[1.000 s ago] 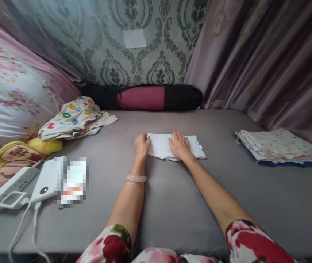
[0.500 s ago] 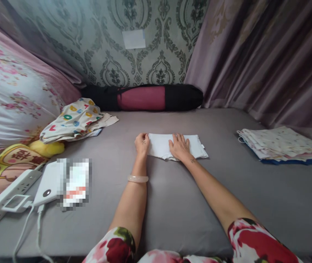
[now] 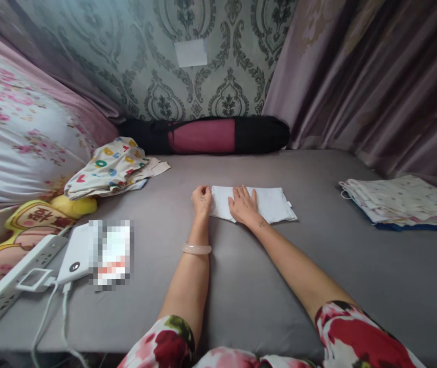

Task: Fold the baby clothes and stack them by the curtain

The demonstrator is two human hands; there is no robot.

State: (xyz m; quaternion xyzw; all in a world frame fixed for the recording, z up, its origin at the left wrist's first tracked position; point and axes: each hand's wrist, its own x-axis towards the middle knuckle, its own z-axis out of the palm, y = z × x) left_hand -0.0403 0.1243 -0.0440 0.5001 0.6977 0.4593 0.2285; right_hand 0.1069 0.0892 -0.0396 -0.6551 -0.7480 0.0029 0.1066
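Observation:
A folded white garment (image 3: 272, 202) lies flat on the grey sheet, a small tag at its right edge. My right hand (image 3: 244, 205) rests palm down on it, left of its middle, with the fingers stretched out and open. At the garment's left edge, my left hand (image 3: 202, 200) is closed, its fingers curled and the edge pinched at the upper left corner. The fingertips there are partly hidden. A pale bangle (image 3: 197, 249) circles my left wrist.
A stack of folded cloths (image 3: 402, 199) lies at the right. To the left are a letter-print cloth (image 3: 107, 166), a yellow plush cushion (image 3: 30, 220), a power strip (image 3: 15, 276) and a white power bank (image 3: 78, 250) with cables. A black-and-maroon long bag (image 3: 203, 135) lines the wall.
My right hand has slid left across the white garment. My left hand stays at its left edge. The whole view has shifted slightly.

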